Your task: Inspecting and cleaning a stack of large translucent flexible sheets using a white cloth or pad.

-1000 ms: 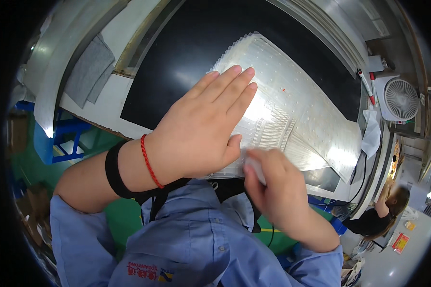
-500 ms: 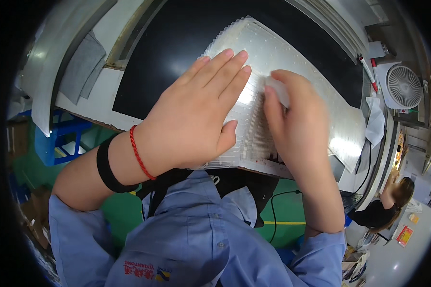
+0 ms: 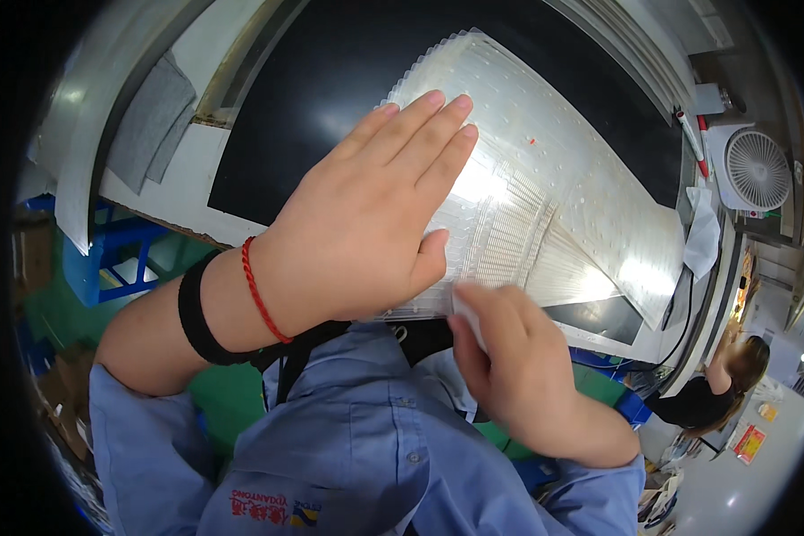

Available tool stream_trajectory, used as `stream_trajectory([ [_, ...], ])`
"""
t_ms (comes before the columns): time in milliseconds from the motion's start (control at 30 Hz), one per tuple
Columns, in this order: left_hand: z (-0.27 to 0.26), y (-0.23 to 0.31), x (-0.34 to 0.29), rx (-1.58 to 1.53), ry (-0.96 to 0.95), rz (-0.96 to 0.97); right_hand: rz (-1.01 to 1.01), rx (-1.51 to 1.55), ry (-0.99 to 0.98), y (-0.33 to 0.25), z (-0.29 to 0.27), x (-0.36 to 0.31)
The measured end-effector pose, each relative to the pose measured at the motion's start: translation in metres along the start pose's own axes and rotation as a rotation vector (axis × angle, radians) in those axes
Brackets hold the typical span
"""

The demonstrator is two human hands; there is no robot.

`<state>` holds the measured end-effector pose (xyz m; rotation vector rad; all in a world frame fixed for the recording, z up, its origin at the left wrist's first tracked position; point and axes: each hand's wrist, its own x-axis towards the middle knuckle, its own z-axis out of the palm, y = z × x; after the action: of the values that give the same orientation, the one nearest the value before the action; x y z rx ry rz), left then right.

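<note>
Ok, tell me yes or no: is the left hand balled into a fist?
No, the left hand lies flat and outstretched over the shiny sheets.

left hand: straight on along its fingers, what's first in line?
The clear sheets under its fingertips; the left hand seems to lie flat on them. Nothing upright shows ahead. Past their far edge comes the black work surface, though height is hard to judge.

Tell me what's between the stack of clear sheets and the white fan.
In the head view, a strip of the black work surface and two marker pens lie between the clear sheets and the white fan.
</note>
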<state>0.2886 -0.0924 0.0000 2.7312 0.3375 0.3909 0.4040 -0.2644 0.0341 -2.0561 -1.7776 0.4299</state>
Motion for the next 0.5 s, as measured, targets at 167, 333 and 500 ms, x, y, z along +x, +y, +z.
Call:
stream_trajectory([
  [167, 0.000, 0.000, -0.004, 0.040, 0.020, 0.002, -0.060, -0.078, 0.334, 0.032, -0.011, 0.053],
  [333, 0.001, 0.000, 0.000, 0.014, 0.007, 0.013, 0.013, -0.025, 0.086, -0.005, 0.009, -0.010],
  [500, -0.001, 0.000, -0.005, 0.066, 0.005, 0.006, -0.177, -0.156, 0.390, 0.036, -0.001, 0.064],
])
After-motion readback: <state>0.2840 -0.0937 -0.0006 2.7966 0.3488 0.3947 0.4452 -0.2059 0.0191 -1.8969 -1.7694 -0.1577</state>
